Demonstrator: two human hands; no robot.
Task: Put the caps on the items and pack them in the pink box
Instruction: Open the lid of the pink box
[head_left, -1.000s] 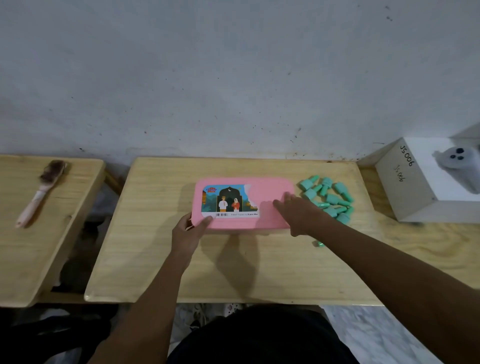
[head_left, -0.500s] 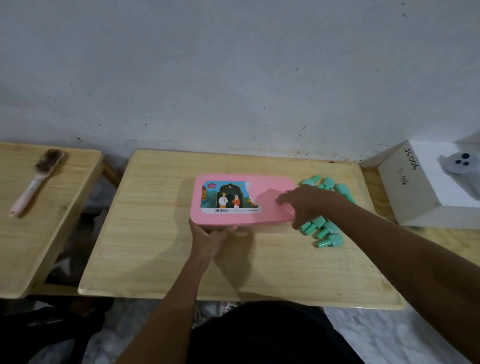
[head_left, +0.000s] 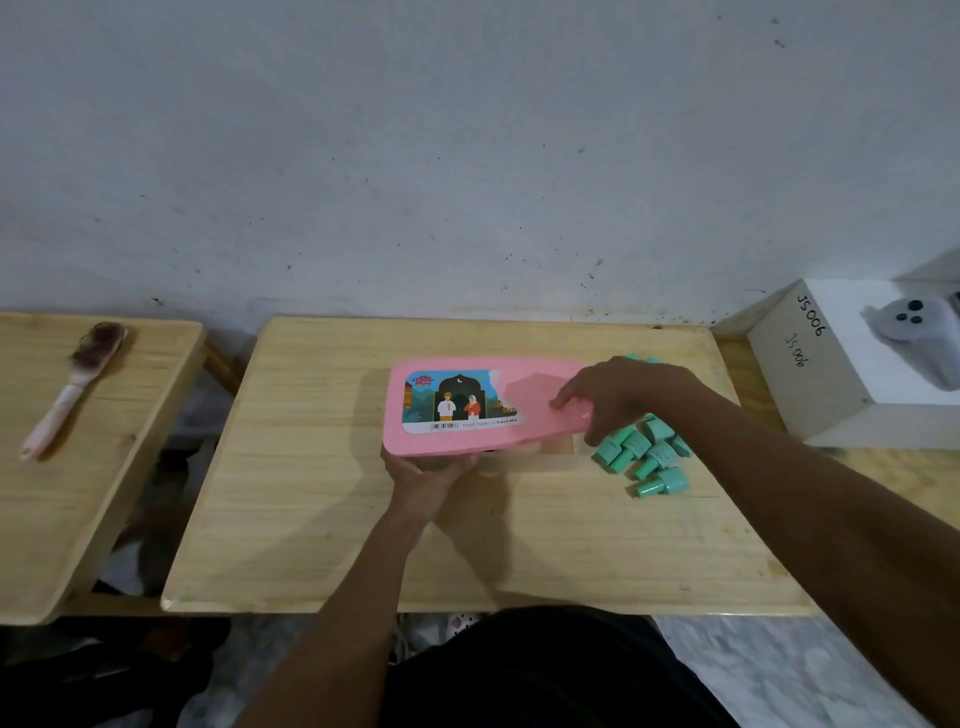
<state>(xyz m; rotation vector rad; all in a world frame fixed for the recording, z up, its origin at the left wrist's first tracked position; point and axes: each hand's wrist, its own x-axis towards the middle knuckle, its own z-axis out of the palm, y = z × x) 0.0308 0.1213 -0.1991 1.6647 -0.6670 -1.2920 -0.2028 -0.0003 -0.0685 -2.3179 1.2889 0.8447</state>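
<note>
Head view: the flat pink plastic box lid with a printed picture label (head_left: 485, 405) is tilted, its right end raised. The right hand (head_left: 618, 397) forms one grip, fingers curled over the lid's right edge and closed on it. The left hand (head_left: 423, 475) forms the other grip at the lid's near-left corner, fingers tucked beneath and hidden, so I cannot tell whether it clamps the lid or the pale box body (head_left: 558, 448), of which only a strip shows under the raised end.

The cluster of small teal plastic capped items (head_left: 644, 457) lies on the light wooden counter (head_left: 322, 499) just beside the right grip, under and to the near side of the wrist, some touching one another; a few more peek out beyond the hand (head_left: 638, 358). They sit to the right of the lid, well apart from the left grip.

Risks, as I judge them: the right forearm hangs directly over the teal pile, so swinging the lid off to the right could sweep pieces across the counter or off its edge. If the left grip holds only the lid, the box body may lift or skid with it. The lid, pinched at one end, could also twist free and drop.
</note>
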